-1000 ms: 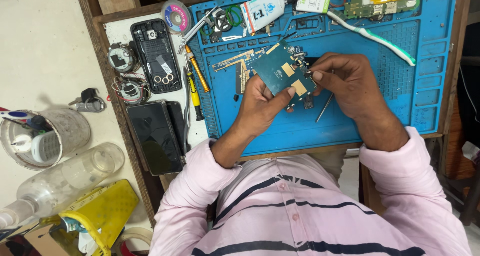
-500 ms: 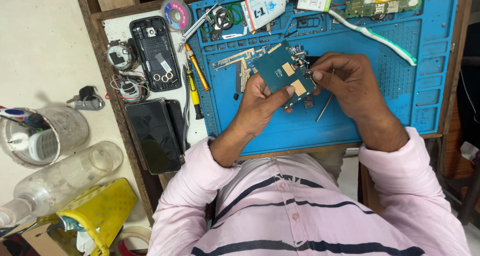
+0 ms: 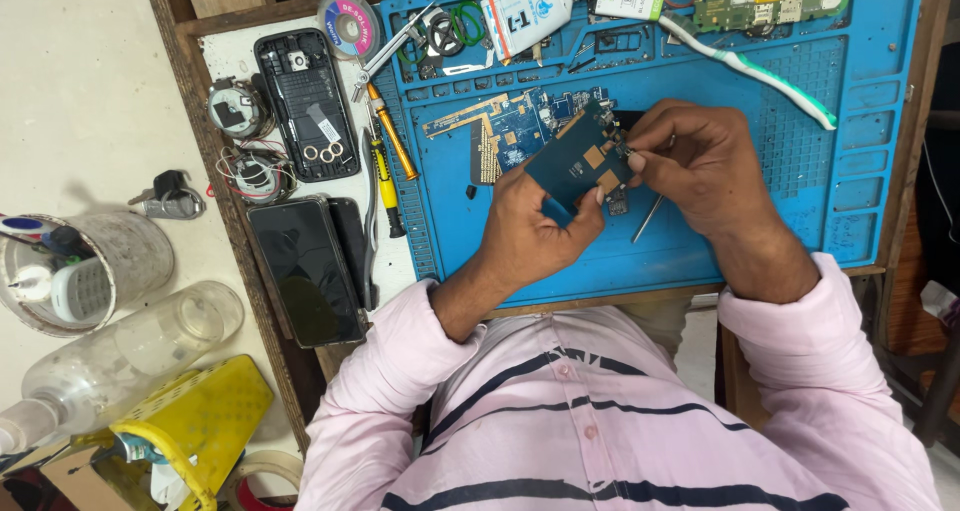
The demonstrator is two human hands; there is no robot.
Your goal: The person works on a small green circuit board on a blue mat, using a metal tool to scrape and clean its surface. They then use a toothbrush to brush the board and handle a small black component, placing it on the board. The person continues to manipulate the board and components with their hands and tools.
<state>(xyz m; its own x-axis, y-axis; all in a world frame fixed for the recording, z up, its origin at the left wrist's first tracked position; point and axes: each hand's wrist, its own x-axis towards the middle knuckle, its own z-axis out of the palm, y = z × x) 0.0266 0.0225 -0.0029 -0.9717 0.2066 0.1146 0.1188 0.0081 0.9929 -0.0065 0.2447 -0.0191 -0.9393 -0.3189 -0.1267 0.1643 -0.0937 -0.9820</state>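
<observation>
Just above the middle of the frame, the left hand point(image 3: 535, 226) holds a small dark blue circuit board point(image 3: 580, 159) above the blue mat point(image 3: 800, 171), its fingers curled shut around the board's lower edge with the thumb pressed on the near face. The right hand point(image 3: 700, 166) comes in from the right, fingertips pinched closed at the board's right edge, and a thin metal tool point(image 3: 648, 218) pokes out below the palm; whether it is tweezers or a fine driver cannot be told. The board looks light, thin and stiff, and it would likely crack or shed parts if flexed, so it is best held by its bare edges, as the left hand does, not by the gold patches or the tiny components on its face. Its smooth surface may slip in a loose pinch. A second board point(image 3: 505, 126) lies flat on the mat just to the upper left of the held one. Left of the mat are two screwdrivers point(image 3: 385, 166), a black phone shell point(image 3: 305, 106) and a dark phone point(image 3: 305, 266). A toothbrush point(image 3: 750, 71) lies across the upper right of the mat, and a white tube point(image 3: 525, 16) sits at the top centre.
</observation>
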